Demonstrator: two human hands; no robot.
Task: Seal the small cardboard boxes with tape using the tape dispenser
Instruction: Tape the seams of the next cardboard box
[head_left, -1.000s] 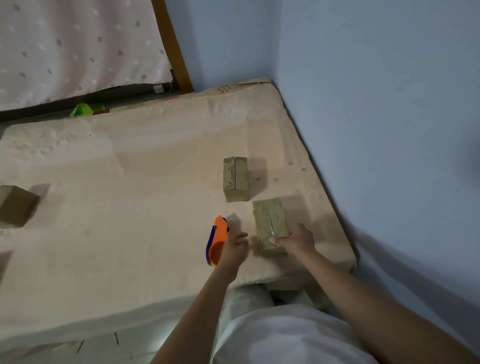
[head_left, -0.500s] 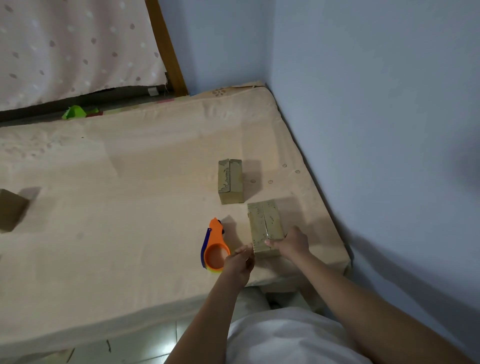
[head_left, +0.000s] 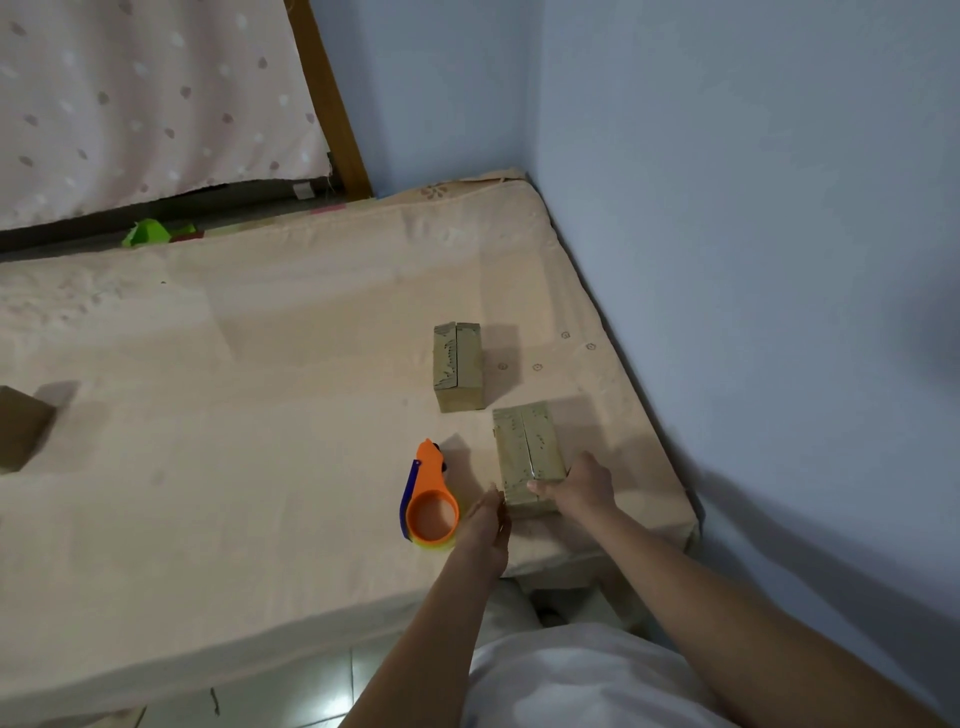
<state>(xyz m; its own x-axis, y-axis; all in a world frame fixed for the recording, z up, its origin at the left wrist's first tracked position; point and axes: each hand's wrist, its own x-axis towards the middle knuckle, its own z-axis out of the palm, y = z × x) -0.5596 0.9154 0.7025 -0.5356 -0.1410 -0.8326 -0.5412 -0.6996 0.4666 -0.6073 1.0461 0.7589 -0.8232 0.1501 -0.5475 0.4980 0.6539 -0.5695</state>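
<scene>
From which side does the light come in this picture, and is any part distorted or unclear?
Head view: shadows of the far box, near box and tape dispenser fall to the right, so light comes from the left. The wide lens bends the mattress edges; the left hand looks slightly soft.

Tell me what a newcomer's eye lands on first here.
The orange tape dispenser lying on the mattress near its front edge, beside the left hand. Next, the right hand gripping the nearest cardboard box, with a second box just behind it.
</scene>
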